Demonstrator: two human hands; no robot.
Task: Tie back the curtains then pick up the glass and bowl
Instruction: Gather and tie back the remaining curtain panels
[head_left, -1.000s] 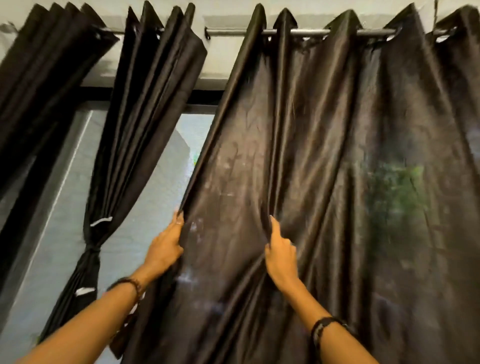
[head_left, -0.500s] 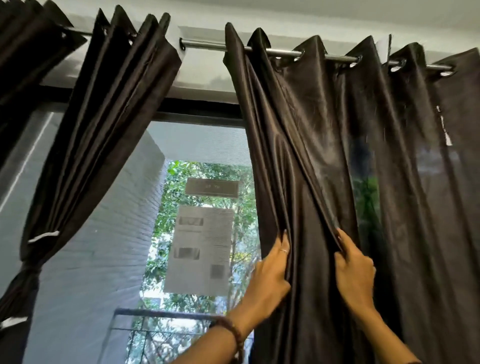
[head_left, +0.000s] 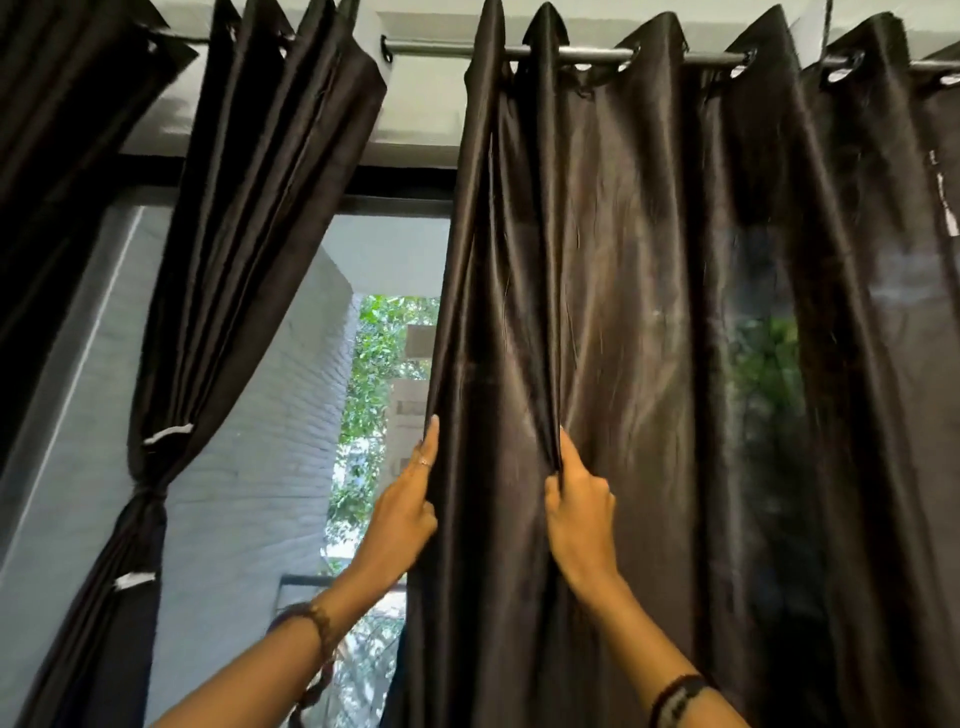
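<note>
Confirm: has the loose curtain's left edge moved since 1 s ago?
Yes, rightward: the loose curtain, its edge at the left hand, now hangs farther from the tied curtain, showing more window.

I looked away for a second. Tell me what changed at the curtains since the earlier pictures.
The loose curtain has been drawn rightward, uncovering more window. The left hand went on pushing its edge. The right hand still pinches a fold. The tied curtain stays knotted, and the rod is as before.
</note>
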